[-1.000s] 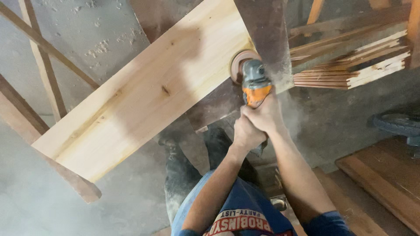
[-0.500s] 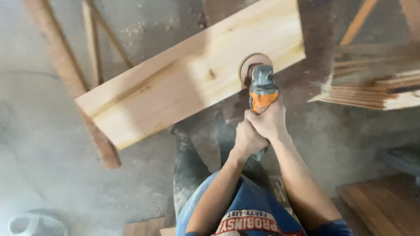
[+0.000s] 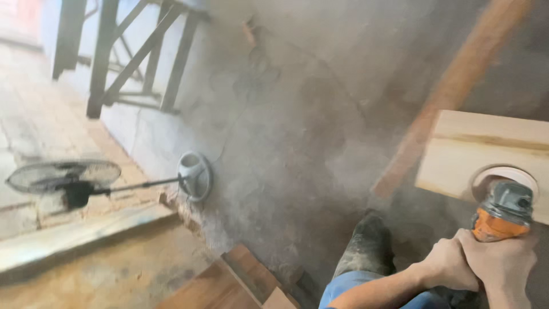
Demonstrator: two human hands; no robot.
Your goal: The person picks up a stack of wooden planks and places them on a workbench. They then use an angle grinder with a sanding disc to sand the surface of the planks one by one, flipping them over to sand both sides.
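Partly unseen from my seat: plank (image 3: 457,157) cut by the right edge, sanding disc (image 3: 486,174) mostly behind the grinder (image 3: 503,214), right hand (image 3: 506,260) cropped at the bottom, fan (image 3: 63,177) blurred.

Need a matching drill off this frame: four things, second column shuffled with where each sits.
Things:
1. standing fan
2. pale wooden plank
3. orange grinder
4. dusty boot

Places:
A. gripped in both hands, lower right
B. on the floor, far left
C. bottom centre, on the dusty floor
D. right edge, under the sanding disc

Pairs: 1-B, 2-D, 3-A, 4-C
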